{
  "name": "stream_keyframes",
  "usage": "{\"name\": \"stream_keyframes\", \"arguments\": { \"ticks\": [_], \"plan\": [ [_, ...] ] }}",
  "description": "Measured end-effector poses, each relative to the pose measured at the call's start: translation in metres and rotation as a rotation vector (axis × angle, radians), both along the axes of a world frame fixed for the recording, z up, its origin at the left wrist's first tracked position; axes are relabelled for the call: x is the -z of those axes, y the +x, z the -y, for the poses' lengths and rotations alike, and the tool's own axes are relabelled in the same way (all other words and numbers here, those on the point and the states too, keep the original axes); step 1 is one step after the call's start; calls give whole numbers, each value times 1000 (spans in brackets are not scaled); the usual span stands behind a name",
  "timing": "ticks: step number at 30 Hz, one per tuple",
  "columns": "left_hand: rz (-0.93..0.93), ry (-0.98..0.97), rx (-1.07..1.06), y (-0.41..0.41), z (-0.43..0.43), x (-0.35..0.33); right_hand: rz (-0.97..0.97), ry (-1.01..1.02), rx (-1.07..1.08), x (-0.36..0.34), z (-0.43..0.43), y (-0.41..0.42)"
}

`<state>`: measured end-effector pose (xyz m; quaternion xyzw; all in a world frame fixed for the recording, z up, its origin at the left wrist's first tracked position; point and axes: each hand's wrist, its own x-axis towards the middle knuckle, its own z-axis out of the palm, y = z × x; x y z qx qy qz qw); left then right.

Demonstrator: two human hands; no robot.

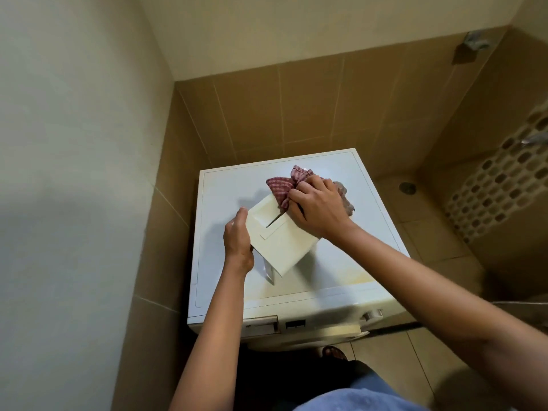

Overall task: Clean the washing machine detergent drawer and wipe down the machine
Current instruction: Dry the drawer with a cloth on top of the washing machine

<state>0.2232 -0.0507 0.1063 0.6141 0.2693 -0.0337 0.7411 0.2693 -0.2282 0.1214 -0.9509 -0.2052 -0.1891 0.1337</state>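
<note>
Hands meet over the top of a white washing machine [221,203] that stands in a tiled corner; the left hand [238,241] grips the left edge of the cream detergent drawer [281,247], thumb up along its side, fingers curled under out of sight; the drawer is held tilted above the middle of the machine's top, its flat face turned up toward the camera, its lower corner close to the top, though whether it touches is hard to tell. The right hand [318,207] is closed round a bunched red-and-white checked cloth [280,186] and presses it against the drawer's far upper edge; part of the cloth spills out beyond the knuckles and looks blurred. On the machine's front panel a dial [372,315] shows to the right. A floor drain [407,187] sits in the tiles right of the machine; a sandalled foot [335,353] shows below the panel.
</note>
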Motion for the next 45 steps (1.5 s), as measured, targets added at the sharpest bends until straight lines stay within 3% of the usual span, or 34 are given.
{"name": "stream_keyframes", "arguments": {
  "ticks": [3, 7, 11, 19, 23, 28, 34, 42, 45],
  "plan": [
    [-32, -17, -34, 1, 3, 6, -100, 86, 72, -5, -28, -16],
    [-47, -142, -141, 5, -1, 12, -168, 12, -125, -9, -57, -25],
    [-40, -125, -125, 0, -6, 18, -222, -13, -309, -2, -38, -5],
    [-47, -54, -72, -2, -11, 18, -305, 137, 49, 4, -34, 4],
    [-50, -125, -144, 0, -6, 15, -461, -21, 156, -1, -62, -13],
    [19, -332, -182, -3, -13, 15, -450, -88, -99, -7, -103, -73],
    [-32, -373, -268, -22, -27, 29, -359, -128, -332, 3, -90, -82],
    [-36, -310, -259, -26, -26, 32, -290, -18, 56, -4, -53, 19],
    [-41, -286, -231, -27, -24, 33, -425, 278, 273, 2, -38, 45]
  ]
}}
